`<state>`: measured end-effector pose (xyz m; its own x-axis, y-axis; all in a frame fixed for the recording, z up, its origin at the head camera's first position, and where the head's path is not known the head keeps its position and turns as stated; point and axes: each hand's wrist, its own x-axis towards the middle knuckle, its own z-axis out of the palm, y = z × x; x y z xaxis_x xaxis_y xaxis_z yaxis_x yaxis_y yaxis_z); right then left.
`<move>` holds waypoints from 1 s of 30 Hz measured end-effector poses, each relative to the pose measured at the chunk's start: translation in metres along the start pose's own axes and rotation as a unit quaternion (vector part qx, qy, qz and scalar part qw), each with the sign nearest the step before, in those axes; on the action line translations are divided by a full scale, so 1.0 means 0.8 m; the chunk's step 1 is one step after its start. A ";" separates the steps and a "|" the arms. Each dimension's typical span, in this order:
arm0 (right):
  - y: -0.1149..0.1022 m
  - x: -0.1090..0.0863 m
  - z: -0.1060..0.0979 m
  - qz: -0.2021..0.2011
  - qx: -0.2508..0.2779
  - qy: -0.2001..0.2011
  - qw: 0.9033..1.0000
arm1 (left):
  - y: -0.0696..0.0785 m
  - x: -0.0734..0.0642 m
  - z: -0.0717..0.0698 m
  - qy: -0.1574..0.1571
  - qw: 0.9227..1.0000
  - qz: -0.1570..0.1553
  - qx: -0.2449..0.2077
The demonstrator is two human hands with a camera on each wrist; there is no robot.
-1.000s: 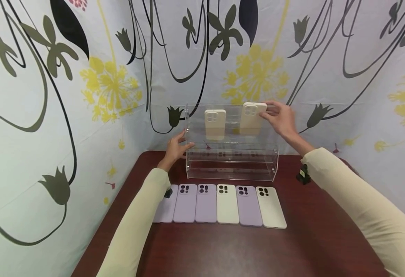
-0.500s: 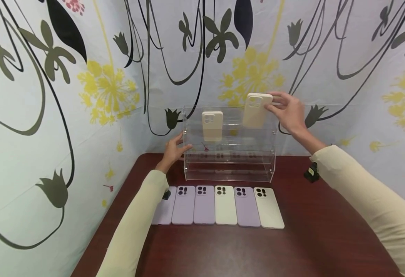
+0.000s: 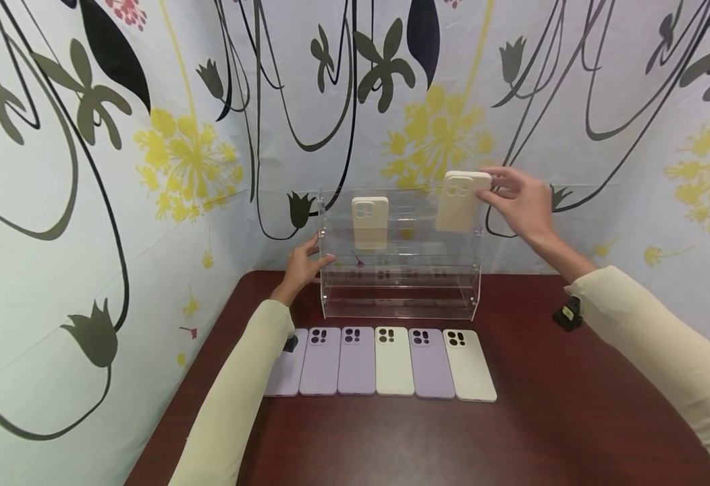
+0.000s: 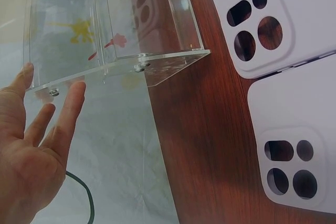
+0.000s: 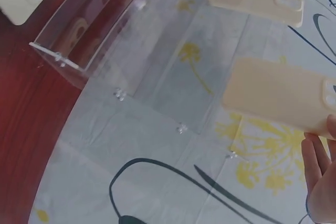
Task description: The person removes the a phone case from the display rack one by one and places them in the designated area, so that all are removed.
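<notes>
My right hand [image 3: 522, 206] pinches a cream phone case [image 3: 457, 209] by its upper right edge. The case hangs upright at the right end of the top level of a clear acrylic tiered rack [image 3: 400, 317], its lower part seen through the plastic. In the right wrist view, the fingertips [image 5: 310, 156] are at the camera end of the case. Further left on the same level stands a second cream phone case [image 3: 370, 223]. My left hand [image 3: 300, 264] rests at the rack's left side, its fingers fairly straight against the clear side panel in the left wrist view.
Before the rack, lavender phone cases [image 3: 320, 361] and white phone cases [image 3: 394, 361] lie in a row on the dark red table [image 3: 428, 445]. My left sleeve covers part of the leftmost case. Flower-patterned cloth [image 3: 300, 81] hangs behind and at the left.
My right hand has lifted the cream phone case a little, carried it right along the top level, then lowered it slightly. My left hand stays at the rack's side.
</notes>
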<state>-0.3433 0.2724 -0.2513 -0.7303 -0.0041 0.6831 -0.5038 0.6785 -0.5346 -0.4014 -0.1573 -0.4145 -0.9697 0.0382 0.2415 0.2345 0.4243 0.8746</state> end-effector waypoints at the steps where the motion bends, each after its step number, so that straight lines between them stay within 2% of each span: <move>1: 0.002 -0.003 -0.002 0.001 -0.004 0.000 1.000 | 0.000 0.000 0.000 0.000 1.000 0.000 -0.002; 7: 0.020 -0.022 -0.013 0.015 -0.003 -0.019 1.000 | 0.001 -0.002 -0.002 0.001 1.000 0.005 -0.006; 14: 0.052 -0.054 -0.030 0.045 0.008 -0.072 0.996 | -0.001 -0.002 -0.002 0.002 1.000 0.003 0.002; 19: 0.073 -0.070 -0.037 0.040 -0.005 -0.098 0.994 | -0.004 0.000 -0.001 0.000 1.000 0.001 0.005; 30: 0.108 -0.105 -0.046 0.068 0.019 -0.169 0.983 | -0.008 0.006 0.001 -0.003 1.000 -0.004 -0.011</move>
<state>-0.3081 0.3583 -0.3365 -0.9002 -0.1646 0.4033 -0.4040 0.6614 -0.6319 -0.4073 -0.1591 -0.4191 -0.9718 0.0411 0.2321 0.2286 0.4042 0.8856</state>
